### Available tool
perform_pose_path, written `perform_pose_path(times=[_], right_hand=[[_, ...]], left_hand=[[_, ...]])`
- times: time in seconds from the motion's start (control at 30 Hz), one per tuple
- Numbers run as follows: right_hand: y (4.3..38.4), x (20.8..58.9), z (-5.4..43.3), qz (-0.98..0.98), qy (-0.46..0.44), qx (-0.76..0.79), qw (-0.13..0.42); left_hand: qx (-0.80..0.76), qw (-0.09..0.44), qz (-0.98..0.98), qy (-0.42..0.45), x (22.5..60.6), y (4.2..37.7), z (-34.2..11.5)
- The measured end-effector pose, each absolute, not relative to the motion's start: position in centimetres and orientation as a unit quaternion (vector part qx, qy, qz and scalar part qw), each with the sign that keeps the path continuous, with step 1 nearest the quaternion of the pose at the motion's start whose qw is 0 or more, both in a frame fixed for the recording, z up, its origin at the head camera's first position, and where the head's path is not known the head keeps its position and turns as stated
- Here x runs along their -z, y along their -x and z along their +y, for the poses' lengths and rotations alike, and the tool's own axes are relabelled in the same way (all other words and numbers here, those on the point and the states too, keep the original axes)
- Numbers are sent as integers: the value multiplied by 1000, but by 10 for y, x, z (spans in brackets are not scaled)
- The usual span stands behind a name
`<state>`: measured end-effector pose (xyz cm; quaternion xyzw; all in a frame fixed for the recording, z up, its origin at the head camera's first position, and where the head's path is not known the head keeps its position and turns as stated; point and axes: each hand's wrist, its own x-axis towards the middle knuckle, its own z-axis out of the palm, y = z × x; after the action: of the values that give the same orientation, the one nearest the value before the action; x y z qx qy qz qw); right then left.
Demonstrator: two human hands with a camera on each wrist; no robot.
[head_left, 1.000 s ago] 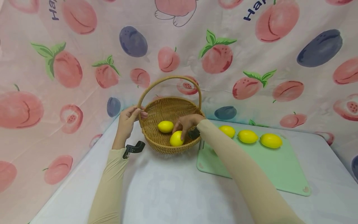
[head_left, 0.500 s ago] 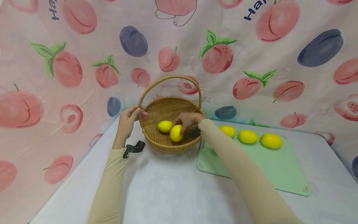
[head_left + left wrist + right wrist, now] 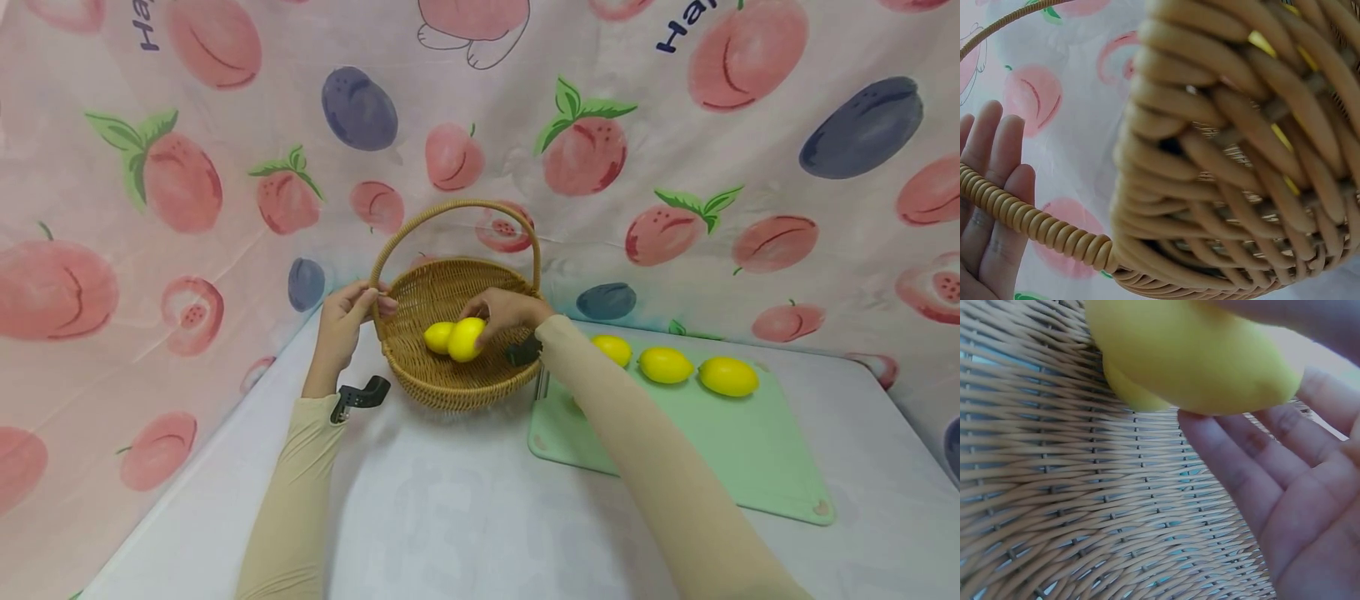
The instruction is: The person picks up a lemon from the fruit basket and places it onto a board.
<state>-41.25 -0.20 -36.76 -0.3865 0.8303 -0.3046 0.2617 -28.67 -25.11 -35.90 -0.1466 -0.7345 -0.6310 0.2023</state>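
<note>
A brown wicker basket (image 3: pixel 450 397) with an arched handle (image 3: pixel 467 204) stands near the back of the table. My left hand (image 3: pixel 341 325) holds the handle's left base; in the left wrist view its fingers (image 3: pixel 1005 156) lie behind the wrapped handle. Inside the basket, my right hand (image 3: pixel 510 310) pinches a yellow lemon (image 3: pixel 467 340) between thumb and fingers. That lemon partly covers a second lemon (image 3: pixel 437 337) in the basket. Close up in the right wrist view, the held lemon (image 3: pixel 1191 356) is above the woven inside, overlapping the other lemon (image 3: pixel 1129 390).
Right of the basket lies a pale green cutting board (image 3: pixel 750 458). Along its back are a left lemon (image 3: pixel 613 350), a middle lemon (image 3: pixel 665 365) and a right lemon (image 3: pixel 728 377). My right forearm (image 3: pixel 645 442) crosses over the board. A fruit-print cloth (image 3: pixel 480 108) hangs behind.
My right hand has moved the lemon from the basket's front side back and slightly left, so it now overlaps the other lemon. The left hand and basket have stayed put.
</note>
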Motion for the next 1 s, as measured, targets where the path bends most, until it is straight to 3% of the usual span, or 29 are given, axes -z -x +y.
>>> perform_pose_path(times=[0.5, 1.0], right_hand=[[414, 353, 5, 838, 381, 317, 230], [408, 315, 54, 855, 358, 323, 190]], left_hand=[[630, 201, -737, 137, 363, 289, -256], [629, 206, -736, 138, 365, 290, -256]])
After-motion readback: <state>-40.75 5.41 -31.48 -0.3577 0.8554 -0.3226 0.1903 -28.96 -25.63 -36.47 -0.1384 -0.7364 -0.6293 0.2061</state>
